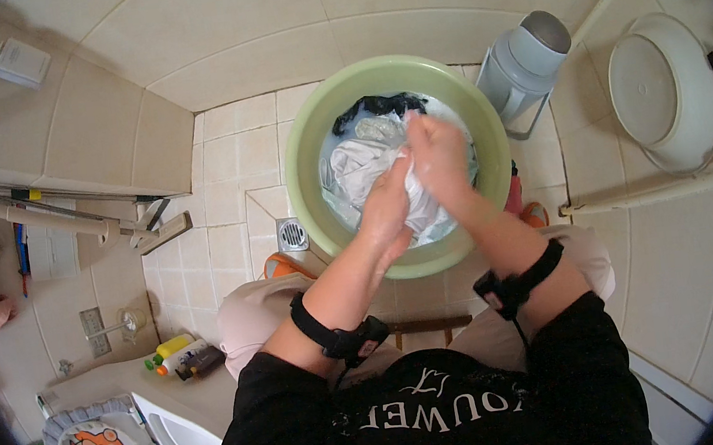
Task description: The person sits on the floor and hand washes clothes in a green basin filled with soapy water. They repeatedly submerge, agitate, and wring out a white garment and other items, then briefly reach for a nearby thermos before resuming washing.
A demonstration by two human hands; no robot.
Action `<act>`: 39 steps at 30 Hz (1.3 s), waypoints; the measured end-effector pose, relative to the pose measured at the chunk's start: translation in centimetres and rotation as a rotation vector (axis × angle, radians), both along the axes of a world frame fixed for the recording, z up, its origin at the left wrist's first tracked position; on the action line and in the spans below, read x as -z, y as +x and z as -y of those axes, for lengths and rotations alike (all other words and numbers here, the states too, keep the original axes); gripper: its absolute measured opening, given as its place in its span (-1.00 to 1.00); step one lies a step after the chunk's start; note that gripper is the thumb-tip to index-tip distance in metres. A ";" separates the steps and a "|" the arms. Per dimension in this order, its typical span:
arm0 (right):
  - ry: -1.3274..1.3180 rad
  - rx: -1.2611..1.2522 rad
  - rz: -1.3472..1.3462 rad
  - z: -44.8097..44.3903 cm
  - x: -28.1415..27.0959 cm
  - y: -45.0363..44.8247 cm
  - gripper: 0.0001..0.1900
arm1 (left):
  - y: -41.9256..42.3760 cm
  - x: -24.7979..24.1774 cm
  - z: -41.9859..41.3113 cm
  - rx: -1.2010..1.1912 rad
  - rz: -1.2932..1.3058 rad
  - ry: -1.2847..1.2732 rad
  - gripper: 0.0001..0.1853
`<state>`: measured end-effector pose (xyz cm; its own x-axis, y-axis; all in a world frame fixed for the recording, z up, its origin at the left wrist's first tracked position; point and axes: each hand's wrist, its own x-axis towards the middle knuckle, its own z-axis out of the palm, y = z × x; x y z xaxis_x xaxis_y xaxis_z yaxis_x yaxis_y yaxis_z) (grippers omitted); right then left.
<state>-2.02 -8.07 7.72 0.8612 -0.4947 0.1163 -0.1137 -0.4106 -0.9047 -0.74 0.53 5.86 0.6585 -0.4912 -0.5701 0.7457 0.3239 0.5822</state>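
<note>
A light green plastic basin (314, 228) stands on the floor before me, holding cloudy water and soaking laundry. Over its middle, my left hand (387, 202) is shut on a wet white cloth (359, 163). Part of the same cloth is gripped in my right hand (436, 149), slightly farther up and to the right; that hand is a little blurred. A black cloth (375, 105) lies along the far inner side of the basin. The lower folds of the white cloth are partly hidden by my hands and wrists.
A grey-white thermos flask (524, 65) stands right of the basin. A white basin (668, 94) rests against the right wall. Left are a floor drain (292, 234), a squeegee-like head (164, 234) and several bottles (176, 357). My knees flank the basin.
</note>
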 end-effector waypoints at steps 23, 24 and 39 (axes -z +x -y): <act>0.890 -0.331 -0.050 5.1 1.2 -1.0 -0.78 | 3.3 -2.1 -3.3 -0.048 0.143 -0.154 -0.64; 0.869 -0.308 -0.009 4.8 0.7 -0.9 -0.78 | 3.6 -1.9 -3.3 -0.050 0.115 -0.184 -0.64; -0.049 0.021 0.070 -0.7 1.0 -0.4 -0.67 | 0.5 0.5 0.5 -0.160 0.031 0.192 -0.52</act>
